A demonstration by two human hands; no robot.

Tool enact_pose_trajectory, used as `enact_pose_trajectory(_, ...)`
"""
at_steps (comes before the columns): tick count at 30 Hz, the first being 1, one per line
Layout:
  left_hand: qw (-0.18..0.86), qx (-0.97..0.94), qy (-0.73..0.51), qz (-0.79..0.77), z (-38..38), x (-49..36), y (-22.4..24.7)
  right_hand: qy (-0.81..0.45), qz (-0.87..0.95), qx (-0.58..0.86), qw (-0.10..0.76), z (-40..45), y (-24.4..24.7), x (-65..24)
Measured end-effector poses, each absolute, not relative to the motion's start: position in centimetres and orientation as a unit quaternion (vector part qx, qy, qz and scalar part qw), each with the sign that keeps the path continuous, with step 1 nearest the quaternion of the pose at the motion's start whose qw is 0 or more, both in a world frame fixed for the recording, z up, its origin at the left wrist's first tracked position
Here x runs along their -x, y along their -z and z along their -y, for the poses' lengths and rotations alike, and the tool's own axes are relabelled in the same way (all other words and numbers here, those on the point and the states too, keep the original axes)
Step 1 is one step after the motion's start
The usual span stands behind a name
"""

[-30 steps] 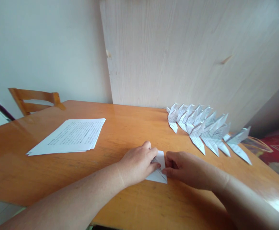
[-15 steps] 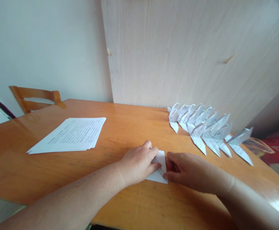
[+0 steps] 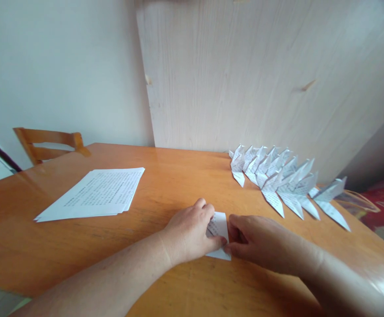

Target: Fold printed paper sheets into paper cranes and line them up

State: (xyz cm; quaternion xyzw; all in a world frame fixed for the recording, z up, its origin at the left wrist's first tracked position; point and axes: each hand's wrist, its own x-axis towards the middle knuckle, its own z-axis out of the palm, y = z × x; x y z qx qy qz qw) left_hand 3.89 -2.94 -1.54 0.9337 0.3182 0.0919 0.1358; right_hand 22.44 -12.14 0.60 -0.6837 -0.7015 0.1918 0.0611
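A small folded sheet of paper (image 3: 218, 225), white with some printed characters showing, lies on the table near its front edge. My left hand (image 3: 190, 231) covers its left part, fingers curled, with the thumb pressed along the lower part. At the paper's right edge, my right hand (image 3: 257, 237) pinches the lower right corner between thumb and bent fingers. The two thumbs nearly meet there. Much of the folding is hidden under my left hand.
Several folded paper pieces (image 3: 271, 193) with raised points stand in rows at the right. A stack of printed sheets (image 3: 96, 193) lies on the wooden table (image 3: 172, 171) at the left. Beyond are a wooden chair (image 3: 51, 137) and a pale board (image 3: 224, 79); something red (image 3: 376, 207) is at the right.
My left thumb has slid right, towards my right thumb. A flap with print now lies over more of the paper's upper part. The view has tilted slightly upward.
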Motion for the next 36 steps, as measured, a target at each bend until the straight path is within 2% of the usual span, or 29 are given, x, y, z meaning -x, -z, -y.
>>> enact_pose_trajectory(19,0.207,-0.911,-0.09,-0.345,2.7,-4.0,1.2,-0.171,0.7,0.691,0.054,12.3,-0.9,-22.1)
enact_pose_trajectory(26,0.21,-0.91,-0.095,-0.344,2.6,-3.9,1.3,-0.163,0.724,0.666,0.078,12.5,-1.2,-21.5)
enact_pose_trajectory(30,0.207,-0.913,-0.097,-0.338,2.6,-3.9,1.4,-0.145,0.736,0.659,0.047,12.5,-1.8,-20.7)
enact_pose_trajectory(36,0.203,-0.918,-0.094,-0.328,2.6,-3.8,1.2,-0.138,0.727,0.671,-0.044,12.4,-2.6,-19.6)
